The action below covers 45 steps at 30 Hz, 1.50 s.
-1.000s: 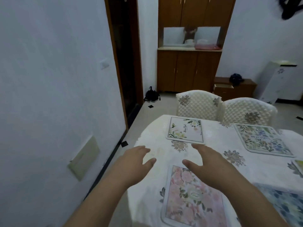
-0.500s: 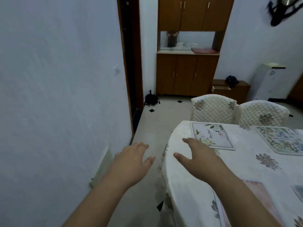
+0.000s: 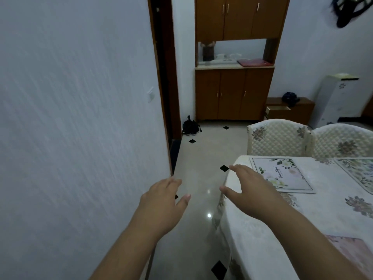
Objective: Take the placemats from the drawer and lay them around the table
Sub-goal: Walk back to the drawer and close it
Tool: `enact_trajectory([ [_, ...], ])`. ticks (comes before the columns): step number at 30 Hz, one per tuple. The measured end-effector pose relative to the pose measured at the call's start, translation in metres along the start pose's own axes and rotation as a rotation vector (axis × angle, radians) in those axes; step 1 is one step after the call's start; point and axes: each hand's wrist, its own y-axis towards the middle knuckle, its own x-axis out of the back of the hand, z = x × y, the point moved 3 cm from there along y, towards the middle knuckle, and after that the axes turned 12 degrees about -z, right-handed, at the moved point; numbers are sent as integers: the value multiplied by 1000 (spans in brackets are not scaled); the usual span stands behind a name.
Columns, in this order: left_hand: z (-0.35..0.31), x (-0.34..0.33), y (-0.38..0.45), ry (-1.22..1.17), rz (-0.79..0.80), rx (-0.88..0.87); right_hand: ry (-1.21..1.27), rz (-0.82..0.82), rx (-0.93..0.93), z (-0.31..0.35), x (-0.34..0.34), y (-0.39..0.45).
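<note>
While both hands (image 3: 203, 199) hover empty, placemats (image 3: 282, 174) laid

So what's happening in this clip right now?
A person is setting placemats around a table. Both hands are empty and open: the left hand is out over the floor, the right hand over the table's edge. A white floral placemat lies flat by the chairs; parts of two more show at the frame's right edge.

White floral placemat (image 3: 282, 174) flat on table (image 3: 262, 249) by chairs; second (image 3: 359, 170) right edge; pink one (image 3: 351, 251) near.
</note>
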Motion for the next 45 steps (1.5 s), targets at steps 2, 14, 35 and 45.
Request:
enact_trajectory([
  [2,-3,-3,28,16,-14,-26,-29,-10,-8,-11,-6,20],
  [14,-9,-43,213,83,-24,-78,-35,-4,-93,-68,-55,186],
  [35,20,-138,687,-140,131,-433,-143,-158,-476,-99,-140,548],
  [45,-49,-220,913,-44,172,-542,-85,-233,-607,-232,-176,747],
])
